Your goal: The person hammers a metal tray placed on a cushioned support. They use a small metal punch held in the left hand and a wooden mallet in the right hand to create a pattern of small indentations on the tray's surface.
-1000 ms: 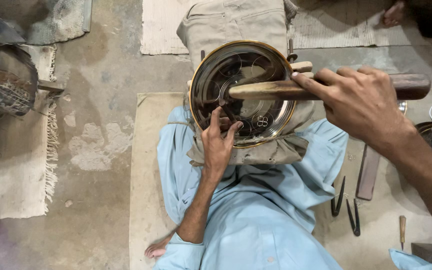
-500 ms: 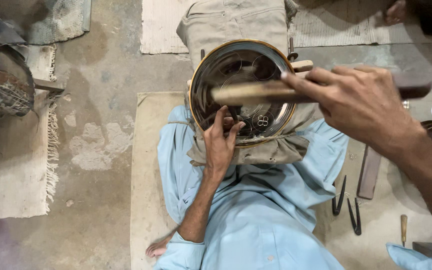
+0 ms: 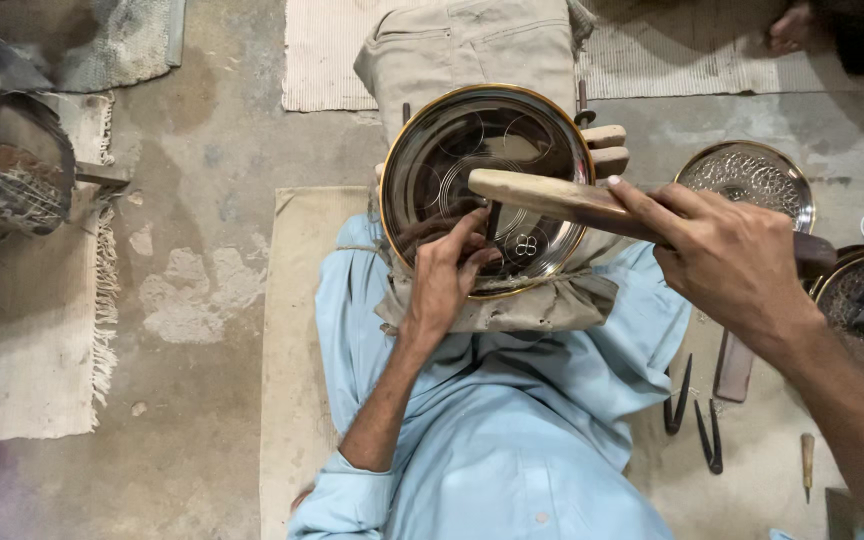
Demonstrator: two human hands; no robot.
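In the head view, a round metal tray point(image 3: 487, 190) with a gold rim is resting on a beige padded support point(image 3: 472, 50) between the person's knees, leaning against the lap in light blue cloth. Circles and a small flower are engraved in its shiny bottom, and nothing is lying in it except the tool tip and the fingers.

The left hand point(image 3: 447, 275) is resting on the near edge of the tray; its grip is pressed together, the fingers pinching a thin dark chisel point(image 3: 493, 222) that is standing on the tray's surface. The right hand point(image 3: 737, 260) is closing its grip around a wooden mallet point(image 3: 552, 197), and the pale head of the mallet is hanging just over the top of the chisel. I cannot tell if they are touching.

On the floor at the right, a second tray point(image 3: 749, 180) with a dense pattern is lying near the right wrist. Another patterned dish point(image 3: 862, 320) is showing at the right edge, with a dark thing inside that I cannot identify. Near the person's right side, dark pointed tools point(image 3: 697, 415) and a small wooden-handled tool point(image 3: 808, 462) are lying on a mat.
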